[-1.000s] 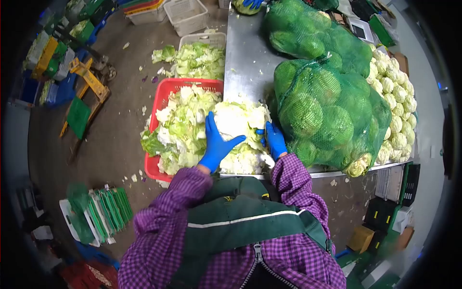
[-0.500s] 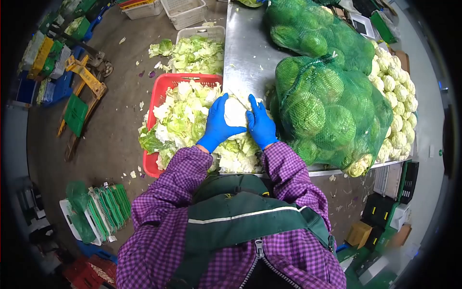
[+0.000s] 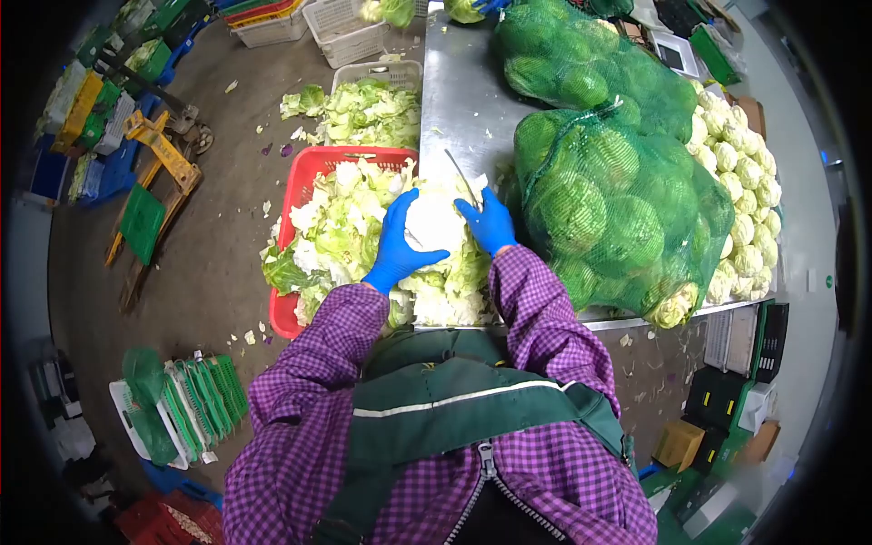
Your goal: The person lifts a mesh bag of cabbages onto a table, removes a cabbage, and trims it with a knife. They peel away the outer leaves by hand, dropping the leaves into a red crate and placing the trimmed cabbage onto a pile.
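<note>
A pale, trimmed cabbage point(image 3: 432, 223) sits at the left edge of the metal table. My left hand point(image 3: 398, 243), in a blue glove, is wrapped around its left and near side. On the other side, my right hand point(image 3: 489, 223), also gloved in blue, grips a knife point(image 3: 460, 174); its thin blade points away from me past the cabbage's far right. The knife's handle is hidden in the fingers. Loose cabbage leaves point(image 3: 447, 295) lie on the table below both hands. Beside my left hand is a red crate point(image 3: 298, 186) heaped with leaves.
Green mesh sacks point(image 3: 627, 204) of cabbages stand on the metal table point(image 3: 459, 100) at the right, with trimmed cabbages point(image 3: 749, 173) piled beyond. A white crate point(image 3: 409, 71) of leaves is behind the red one. Another person's blue-gloved hand point(image 3: 491, 4) shows at the top.
Both hands and the cabbage have shifted slightly left. My right hand has turned, and more of the knife blade shows. At the top, a leafy piece has appeared above the white crate.
</note>
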{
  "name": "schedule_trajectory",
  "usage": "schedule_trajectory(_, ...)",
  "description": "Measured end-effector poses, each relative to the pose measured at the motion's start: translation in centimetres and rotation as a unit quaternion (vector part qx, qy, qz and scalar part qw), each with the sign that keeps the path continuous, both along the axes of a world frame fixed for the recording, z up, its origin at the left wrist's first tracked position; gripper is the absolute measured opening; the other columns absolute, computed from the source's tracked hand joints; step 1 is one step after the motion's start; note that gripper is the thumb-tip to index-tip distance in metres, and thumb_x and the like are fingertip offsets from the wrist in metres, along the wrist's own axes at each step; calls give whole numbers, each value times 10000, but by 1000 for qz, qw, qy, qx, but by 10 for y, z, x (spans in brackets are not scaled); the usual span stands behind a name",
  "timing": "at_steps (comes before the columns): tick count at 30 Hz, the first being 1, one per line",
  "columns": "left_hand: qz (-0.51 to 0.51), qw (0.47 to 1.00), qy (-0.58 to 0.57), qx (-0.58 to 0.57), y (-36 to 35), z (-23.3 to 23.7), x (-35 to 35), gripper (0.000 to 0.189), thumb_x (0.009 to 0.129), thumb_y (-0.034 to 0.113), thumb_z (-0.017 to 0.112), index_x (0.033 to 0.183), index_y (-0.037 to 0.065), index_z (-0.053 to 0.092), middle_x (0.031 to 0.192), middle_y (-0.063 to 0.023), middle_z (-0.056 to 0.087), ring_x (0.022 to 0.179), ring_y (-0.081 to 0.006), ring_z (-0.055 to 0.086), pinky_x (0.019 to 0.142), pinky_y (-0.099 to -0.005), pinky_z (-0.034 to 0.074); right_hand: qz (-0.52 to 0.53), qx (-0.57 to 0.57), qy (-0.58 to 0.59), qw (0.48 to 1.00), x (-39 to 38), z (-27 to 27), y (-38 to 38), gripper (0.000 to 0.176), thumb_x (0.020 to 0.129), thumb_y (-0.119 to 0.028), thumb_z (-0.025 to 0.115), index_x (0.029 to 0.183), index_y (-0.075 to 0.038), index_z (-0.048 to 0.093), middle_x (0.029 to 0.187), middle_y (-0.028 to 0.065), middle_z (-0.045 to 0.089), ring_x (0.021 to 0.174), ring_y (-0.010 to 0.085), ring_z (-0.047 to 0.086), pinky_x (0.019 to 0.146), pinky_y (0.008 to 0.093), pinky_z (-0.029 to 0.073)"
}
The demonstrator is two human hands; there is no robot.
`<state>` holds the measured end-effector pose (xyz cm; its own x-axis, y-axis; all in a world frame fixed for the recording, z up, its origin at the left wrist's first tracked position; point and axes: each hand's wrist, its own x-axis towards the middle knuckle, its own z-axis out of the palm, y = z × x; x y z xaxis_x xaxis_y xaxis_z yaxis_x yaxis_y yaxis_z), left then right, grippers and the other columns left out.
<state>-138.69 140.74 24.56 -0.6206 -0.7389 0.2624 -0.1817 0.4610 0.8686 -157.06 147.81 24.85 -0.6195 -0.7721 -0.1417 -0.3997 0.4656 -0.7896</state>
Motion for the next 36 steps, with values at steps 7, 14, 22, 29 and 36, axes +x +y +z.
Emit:
schedule_trajectory(7,-18,996,82,34,16,-9,22,1049,530,238,881,1378,29,299,1321,-138,401,1216,-268,428,1028,-380,362,-60,-179,-85,978,-37,-68,-25,444,774,-206,700,1109,48,558,974,203,657,892,290,644,782,359,489)
schedule_trajectory(14,98,830,268,480,43,-7,93,815,650,65,723,1374,61,350,1300,-116,463,1197,-258,462,1009,-387,394,97,95,-187,973,29,-46,-8,457,817,-358,660,1070,8,558,821,164,612,712,260,581,667,375,485)
schedule_trajectory(22,89,880,154,440,27,40,143,726,698,111,688,1359,51,392,1288,-122,489,1178,-216,482,995,-349,404,73,24,-390,918,63,56,23,849,782,-393,709,1415,-28,277,1206,198,545,666,153,572,500,247,456)
schedule_trajectory(29,-71,970,-8,231,-4,54,34,559,771,195,734,1249,7,514,1221,-83,556,1168,-163,484,1010,-324,362,8,13,-397,918,48,-16,66,501,789,-234,693,1213,-15,539,921,75,635,609,125,563,496,247,475)
schedule_trajectory(36,-3,993,-83,-86,15,28,24,752,665,267,800,1310,71,466,1391,-169,390,1319,-323,329,1066,-424,298,-68,-46,-256,963,60,-35,77,390,825,-222,643,1169,-58,559,831,40,616,635,109,557,553,257,476)
